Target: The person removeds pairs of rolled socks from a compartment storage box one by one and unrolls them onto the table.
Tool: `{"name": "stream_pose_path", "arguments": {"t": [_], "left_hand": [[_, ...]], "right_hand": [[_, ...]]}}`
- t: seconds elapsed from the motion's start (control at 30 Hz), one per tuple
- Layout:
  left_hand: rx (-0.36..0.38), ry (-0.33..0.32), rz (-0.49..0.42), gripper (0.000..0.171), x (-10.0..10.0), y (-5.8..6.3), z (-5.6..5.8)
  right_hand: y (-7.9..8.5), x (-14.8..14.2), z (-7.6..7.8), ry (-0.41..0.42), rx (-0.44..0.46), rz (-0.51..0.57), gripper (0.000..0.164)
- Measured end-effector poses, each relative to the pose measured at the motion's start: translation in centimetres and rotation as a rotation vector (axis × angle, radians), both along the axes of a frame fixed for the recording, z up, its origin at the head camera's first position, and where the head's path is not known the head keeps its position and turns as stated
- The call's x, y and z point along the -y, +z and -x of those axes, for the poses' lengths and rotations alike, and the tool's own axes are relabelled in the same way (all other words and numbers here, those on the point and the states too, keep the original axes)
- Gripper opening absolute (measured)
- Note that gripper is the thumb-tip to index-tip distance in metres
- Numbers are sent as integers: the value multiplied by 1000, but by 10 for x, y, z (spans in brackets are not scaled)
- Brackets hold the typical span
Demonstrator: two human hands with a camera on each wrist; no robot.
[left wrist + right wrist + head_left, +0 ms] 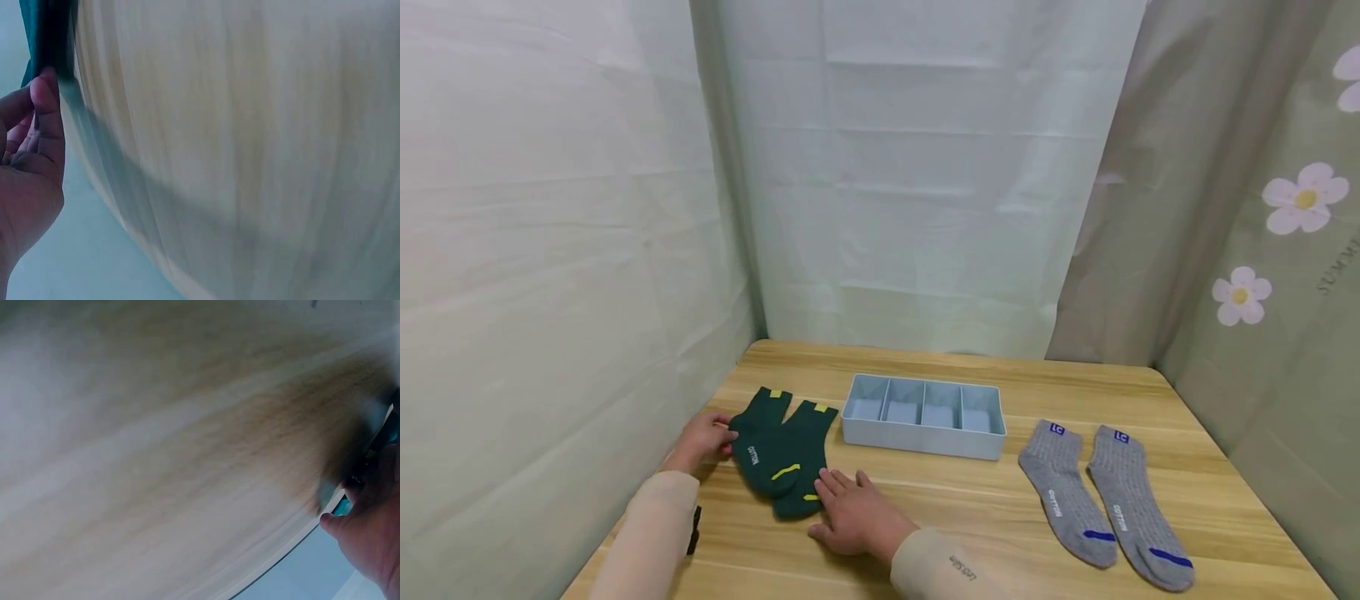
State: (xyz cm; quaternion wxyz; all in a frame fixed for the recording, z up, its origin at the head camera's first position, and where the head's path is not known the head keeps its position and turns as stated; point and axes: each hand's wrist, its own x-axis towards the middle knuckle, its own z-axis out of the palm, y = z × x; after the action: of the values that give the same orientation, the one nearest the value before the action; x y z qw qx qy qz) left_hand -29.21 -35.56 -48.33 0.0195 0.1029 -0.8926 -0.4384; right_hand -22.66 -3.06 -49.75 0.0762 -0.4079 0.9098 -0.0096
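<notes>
Two dark green ankle socks with yellow marks lie on the left of the table, the left sock (763, 454) partly over the right sock (811, 442). At the heel edge of the left one, my left hand (702, 437) pinches the fabric; thumb and finger meet on the green cloth (47, 37) in the left wrist view. My right hand (859, 512) lies palm down with fingers extended, its fingertips touching the right sock near the toe. In the right wrist view that hand (372, 531) shows only in part at the right edge.
A light blue divided box (925, 436) with several compartments stands at the table's middle back. Two grey socks, the left grey sock (1067, 496) and the right grey sock (1135, 508), lie side by side on the right. Pale curtains (917, 183) surround the wooden table (970, 508).
</notes>
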Motion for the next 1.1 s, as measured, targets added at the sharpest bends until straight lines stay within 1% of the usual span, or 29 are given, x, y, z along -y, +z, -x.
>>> {"name": "stream_pose_path", "arguments": {"t": [0.1,0.13,0.2,0.23,0.3,0.37,0.43,0.47,0.5,0.57,0.63,0.7,0.77,0.83,0.97,1.1], "left_hand": [[17,23,34,28,10,3,-4],[20,26,64,29,12,5,-5],[6,13,174,32,13,9,-6],[-13,2,240,35,12,10,-6],[-66,-39,355,38,6,12,-5],[-128,-99,475,38,-1,13,-3],[-148,-174,531,38,-11,11,0],[-138,-217,552,39,-15,11,1],[-110,-256,564,43,-19,10,3],[-18,-312,558,56,-27,9,5],[89,-345,545,74,-32,8,5],[157,-369,546,89,-34,8,4],[188,-395,556,99,-33,9,0],[199,-422,570,105,-31,9,-4],[239,-449,577,110,-25,9,-12],[270,-468,575,111,-22,10,-18]], "right_hand": [[0,0,0,-1,-5,5,71],[0,0,-1,-2,-5,7,71],[1,1,-1,-4,-6,9,71],[1,1,-1,-5,-6,10,70],[2,1,-1,5,-18,11,70],[2,2,-1,31,-42,9,69],[3,4,-2,68,-55,8,68],[4,5,-2,87,-57,7,68],[5,6,-3,103,-52,5,68],[6,8,-5,122,-29,4,68],[6,9,-7,125,-10,-1,67],[6,9,-8,118,-2,-1,68],[6,10,-9,113,-11,-3,68],[6,10,-10,111,-21,-1,68],[7,11,-12,105,-13,-1,68],[7,13,-11,97,9,-9,68]]}}
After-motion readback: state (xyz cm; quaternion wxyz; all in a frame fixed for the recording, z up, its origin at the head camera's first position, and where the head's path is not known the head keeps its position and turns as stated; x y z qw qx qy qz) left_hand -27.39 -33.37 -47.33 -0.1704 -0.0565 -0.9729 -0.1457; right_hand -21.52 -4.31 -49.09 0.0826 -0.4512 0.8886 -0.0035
